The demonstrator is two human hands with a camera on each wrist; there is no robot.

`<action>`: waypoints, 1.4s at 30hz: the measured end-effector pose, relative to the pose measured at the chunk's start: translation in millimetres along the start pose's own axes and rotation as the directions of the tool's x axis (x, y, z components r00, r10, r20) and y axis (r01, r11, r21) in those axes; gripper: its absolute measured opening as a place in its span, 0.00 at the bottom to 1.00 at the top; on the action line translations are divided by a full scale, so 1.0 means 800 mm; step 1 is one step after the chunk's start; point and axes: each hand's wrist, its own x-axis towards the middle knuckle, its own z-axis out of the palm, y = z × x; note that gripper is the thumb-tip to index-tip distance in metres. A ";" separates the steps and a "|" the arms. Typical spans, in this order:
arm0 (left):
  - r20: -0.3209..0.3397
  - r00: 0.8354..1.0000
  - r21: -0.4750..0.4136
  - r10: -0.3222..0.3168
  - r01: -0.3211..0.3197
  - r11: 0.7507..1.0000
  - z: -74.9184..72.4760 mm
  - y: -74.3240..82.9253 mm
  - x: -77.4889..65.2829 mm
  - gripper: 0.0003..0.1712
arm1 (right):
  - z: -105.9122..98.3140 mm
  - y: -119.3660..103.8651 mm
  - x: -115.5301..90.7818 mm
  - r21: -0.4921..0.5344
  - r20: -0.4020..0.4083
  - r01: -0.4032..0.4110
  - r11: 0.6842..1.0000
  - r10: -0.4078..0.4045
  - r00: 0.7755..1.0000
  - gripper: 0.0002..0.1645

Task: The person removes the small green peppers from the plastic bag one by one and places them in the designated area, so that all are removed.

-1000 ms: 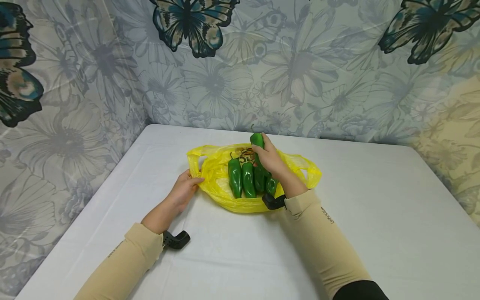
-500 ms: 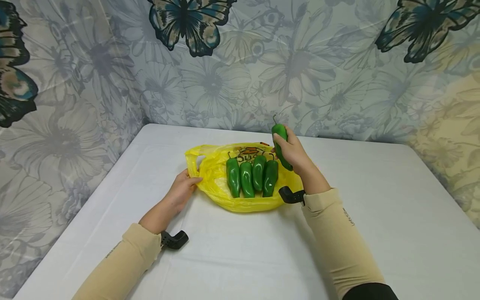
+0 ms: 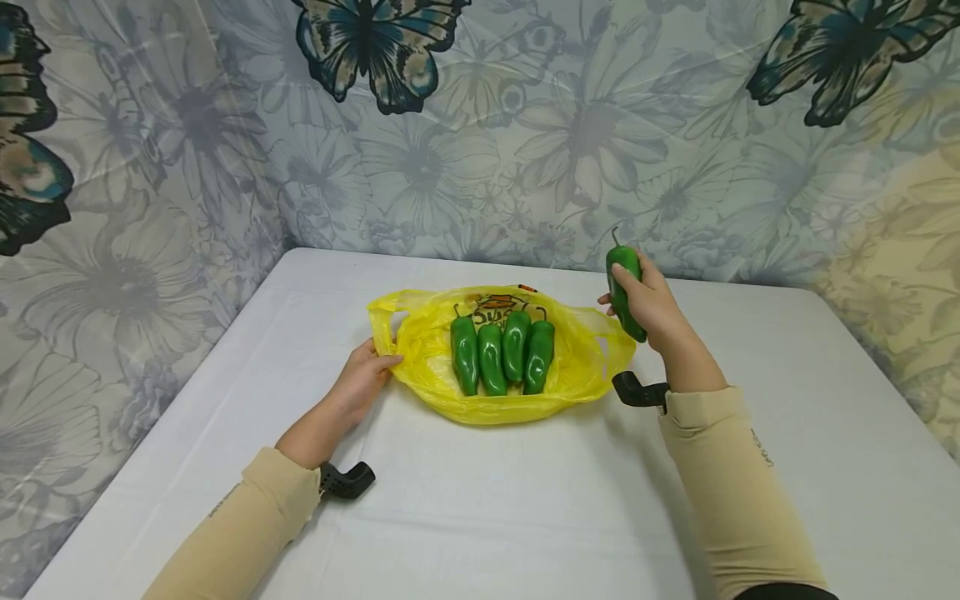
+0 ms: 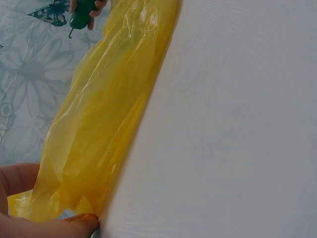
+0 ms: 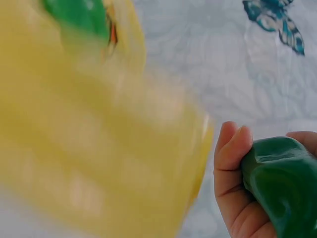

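A yellow plastic bag (image 3: 427, 392) lies spread on the white table, its mouth wide. Several glossy green peppers (image 3: 491, 358) lie side by side in it, stems toward the back. At the bag's left handle, my left hand (image 3: 362, 379) pinches the plastic between thumb and fingers; the left wrist view shows the thumb (image 4: 81, 224) on the yellow film (image 4: 99, 124). Held up beyond the bag's right end is one green pepper (image 3: 625, 292), stem upward, gripped by my right hand (image 3: 656, 304). In the right wrist view, fingers (image 5: 230, 163) curl round that pepper (image 5: 282, 183).
The white-covered table (image 3: 480, 508) reaches back to a wall hung with flower-patterned cloth (image 3: 585, 142). Dark butterflies (image 3: 375, 50) are printed on the cloth. A black camera mount sits at each wrist, below beige sleeves (image 3: 742, 483).
My right hand has lifted the pepper out from over the bag and carried it right, past the bag's right handle. The left hand stays at the left handle.
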 end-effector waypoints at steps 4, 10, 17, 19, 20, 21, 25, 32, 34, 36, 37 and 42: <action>-0.007 1.000 0.004 -0.010 0.010 1.000 0.000 0.000 0.000 0.34 | -0.019 0.016 -0.001 0.003 -0.030 -0.004 1.000 0.004 1.000 0.42; -0.004 1.000 0.000 -0.006 0.006 1.000 -0.001 0.000 -0.001 0.35 | -0.037 0.038 -0.001 0.021 -0.047 -0.055 0.998 0.056 0.997 0.43; 0.006 1.000 -0.001 0.002 -0.002 1.000 -0.002 0.000 -0.004 0.34 | -0.045 0.063 -0.002 0.008 -0.057 -0.096 0.995 0.097 0.994 0.42; 0.010 1.000 -0.001 0.004 -0.004 1.000 -0.002 0.000 -0.004 0.34 | -0.046 0.070 -0.002 0.009 -0.059 -0.103 0.995 0.103 0.993 0.42; 0.011 1.000 -0.001 0.004 -0.003 1.000 -0.002 0.000 -0.004 0.34 | -0.047 0.073 -0.002 0.010 -0.060 -0.106 0.994 0.106 0.993 0.42; 0.010 1.000 -0.003 0.001 -0.001 1.000 -0.002 -0.001 -0.004 0.34 | -0.048 0.076 -0.002 0.008 -0.062 -0.108 0.994 0.109 0.992 0.42; 0.011 1.000 0.000 0.000 0.000 1.000 -0.001 0.000 -0.004 0.34 | -0.048 0.085 0.000 -0.005 -0.062 -0.129 0.992 0.128 0.990 0.43; 0.008 1.000 -0.004 0.001 -0.001 1.000 0.000 0.001 -0.004 0.35 | -0.045 0.099 0.005 -0.012 -0.059 -0.156 0.988 0.155 0.986 0.42; 0.008 1.000 -0.003 0.002 -0.002 1.000 0.000 0.001 -0.003 0.35 | -0.044 0.102 0.005 -0.006 -0.056 -0.162 0.987 0.162 0.985 0.42; 0.008 1.000 -0.001 0.002 -0.002 1.000 0.001 0.001 -0.002 0.35 | -0.043 0.105 0.006 0.000 -0.053 -0.167 0.986 0.166 0.985 0.41; 0.009 1.000 0.002 0.004 -0.004 1.000 0.001 0.001 -0.002 0.35 | -0.043 0.106 0.006 0.002 -0.054 -0.171 0.985 0.170 0.984 0.41; 0.005 1.000 -0.002 0.003 -0.003 1.000 0.002 0.000 0.000 0.35 | -0.040 0.112 0.008 -0.009 -0.068 -0.197 0.980 0.196 0.978 0.41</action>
